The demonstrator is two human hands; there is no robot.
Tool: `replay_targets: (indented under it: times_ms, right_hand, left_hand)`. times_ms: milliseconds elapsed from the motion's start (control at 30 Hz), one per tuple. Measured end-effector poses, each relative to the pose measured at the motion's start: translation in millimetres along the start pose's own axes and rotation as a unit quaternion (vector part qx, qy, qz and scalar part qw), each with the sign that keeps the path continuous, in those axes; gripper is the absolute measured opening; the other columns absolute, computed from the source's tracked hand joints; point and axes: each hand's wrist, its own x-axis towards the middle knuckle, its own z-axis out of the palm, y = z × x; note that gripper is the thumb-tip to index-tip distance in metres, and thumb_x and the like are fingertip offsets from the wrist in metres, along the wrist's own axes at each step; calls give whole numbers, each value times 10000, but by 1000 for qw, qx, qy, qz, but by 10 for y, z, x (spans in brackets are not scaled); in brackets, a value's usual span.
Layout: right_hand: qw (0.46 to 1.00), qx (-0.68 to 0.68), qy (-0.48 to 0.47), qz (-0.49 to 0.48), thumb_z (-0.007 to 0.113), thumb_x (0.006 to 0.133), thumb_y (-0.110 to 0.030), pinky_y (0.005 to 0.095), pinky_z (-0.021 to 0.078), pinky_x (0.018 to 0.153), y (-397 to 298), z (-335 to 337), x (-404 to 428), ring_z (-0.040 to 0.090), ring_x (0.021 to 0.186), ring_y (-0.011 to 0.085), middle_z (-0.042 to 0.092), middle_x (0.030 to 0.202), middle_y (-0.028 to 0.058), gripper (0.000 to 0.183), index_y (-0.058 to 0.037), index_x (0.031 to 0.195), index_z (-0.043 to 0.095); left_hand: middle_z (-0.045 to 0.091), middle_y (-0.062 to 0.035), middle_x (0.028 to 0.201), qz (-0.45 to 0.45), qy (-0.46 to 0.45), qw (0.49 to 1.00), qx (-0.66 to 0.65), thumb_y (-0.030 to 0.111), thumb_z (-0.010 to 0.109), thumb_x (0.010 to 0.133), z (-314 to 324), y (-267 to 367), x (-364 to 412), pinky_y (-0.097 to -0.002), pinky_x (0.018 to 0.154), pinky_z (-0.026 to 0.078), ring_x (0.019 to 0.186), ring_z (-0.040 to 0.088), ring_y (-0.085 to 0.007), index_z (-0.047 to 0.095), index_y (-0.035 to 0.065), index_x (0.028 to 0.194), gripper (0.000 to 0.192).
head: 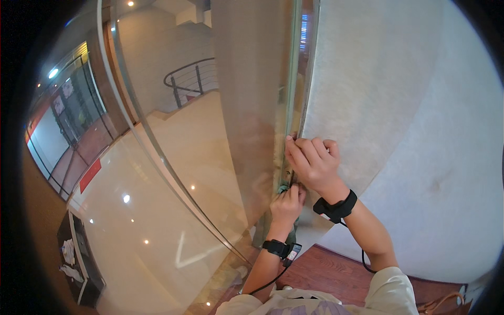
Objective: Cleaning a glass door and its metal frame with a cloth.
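Observation:
My right hand (315, 161) is raised with bent fingers at the narrow gap between a green-edged glass panel (291, 98) and the white wall (366, 78). Just below it, my left hand (288, 204) has its fingers curled at the same gap, beside a small piece of greenish material (282, 188). A thin dark strip (291, 179) shows between the two hands. What the fingertips of either hand pinch is hidden. Both wrists wear black straps with small devices and cables.
Left of the glass lies a glossy tiled floor (157, 220), with a curved stair railing (185, 84) beyond. A dark cabinet (84, 260) with white cloths stands at lower left. Reddish wood flooring (327, 267) lies below me, and a brown bag handle (445, 301) shows at lower right.

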Motion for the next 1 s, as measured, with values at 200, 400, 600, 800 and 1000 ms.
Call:
replay_targets:
  times_ms: [200, 400, 600, 800, 1000]
  right_hand:
    - [999, 31, -2, -27, 646, 650, -92, 281, 330, 620, 67, 46, 7, 488, 630, 135, 496, 722, -9, 167, -83, 807, 588]
    - [998, 59, 12, 10, 689, 594, -71, 279, 333, 628, 81, 88, -24, 505, 638, 139, 519, 720, -16, 237, -99, 801, 577]
    - [994, 103, 20, 29, 667, 605, -62, 280, 350, 624, 147, 69, 4, 524, 663, 144, 536, 755, -7, 244, -90, 829, 573]
    - [994, 107, 8, 21, 671, 633, -83, 284, 361, 624, 201, 70, -18, 532, 679, 158, 541, 784, 12, 250, -69, 862, 571]
    - [994, 105, 25, 6, 684, 647, -95, 287, 368, 608, 193, -18, 63, 525, 653, 161, 540, 764, 15, 239, -69, 858, 574]
  left_hand:
    - [520, -29, 505, 3, 14, 1000, 3, 152, 660, 749, 75, -11, -53, -296, 410, 430, 441, 545, -188, 512, 117, 681, 166]
    - [545, -50, 515, -28, -9, 998, -60, 125, 655, 761, -16, 53, -32, -316, 408, 434, 438, 556, -209, 565, 98, 769, 94]
    - [574, -113, 554, -106, 45, 980, -164, 61, 604, 814, -137, 126, 204, -321, 429, 441, 436, 555, -246, 574, 26, 991, 183]
    - [569, -128, 594, -267, 35, 921, -281, 45, 497, 904, -307, 240, 557, -262, 489, 424, 495, 536, -143, 527, -23, 1150, 257]
    - [612, -95, 819, -284, 94, 870, -392, 182, 388, 981, -376, 285, 820, -246, 662, 442, 714, 530, -102, 536, -41, 1144, 314]
